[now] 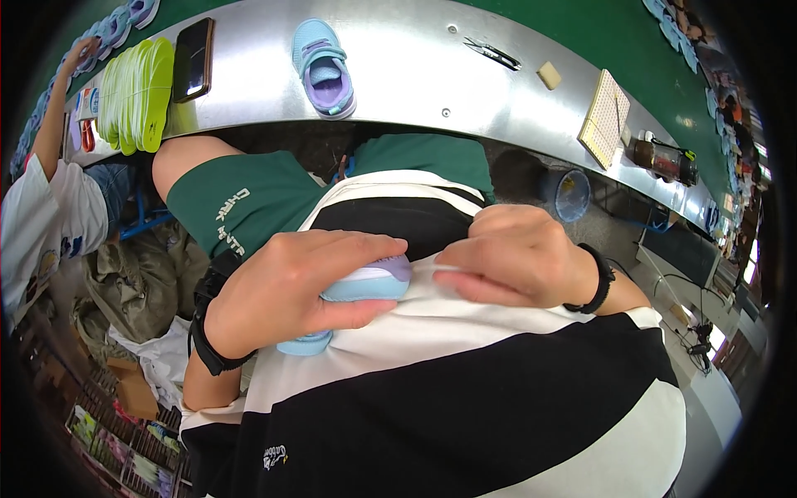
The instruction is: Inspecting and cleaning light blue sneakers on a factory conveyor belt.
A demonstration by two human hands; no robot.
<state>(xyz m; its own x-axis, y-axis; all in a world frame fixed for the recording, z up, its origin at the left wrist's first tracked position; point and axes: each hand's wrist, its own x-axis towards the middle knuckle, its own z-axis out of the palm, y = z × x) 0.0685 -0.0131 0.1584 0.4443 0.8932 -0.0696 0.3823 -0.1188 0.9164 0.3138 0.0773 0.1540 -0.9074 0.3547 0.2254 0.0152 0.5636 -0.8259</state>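
Observation:
My left hand [282,286] is wrapped round a small light-blue and lavender shoe [365,288], held against my lap and shirt front. Its fingers and thumb close on both sides, hiding much of the shoe. Just right of the shoe's lavender end, my right hand [523,253] is pinched closed. A thin whitish strand [425,267] runs from the shoe's end to its fingertips; motion blurs this spot. A second shoe [324,70] of the same colours, with a strap, stands on the metal bench ahead.
On the metal bench [398,75] lie a dark phone [193,60], bundled neon-yellow insoles [137,95], thread snips [494,54], a beige block [549,75], a notepad [604,116] and a brown jar [664,158]. A co-worker's arm [60,104] reaches at left. A blue bin [573,195] stands below.

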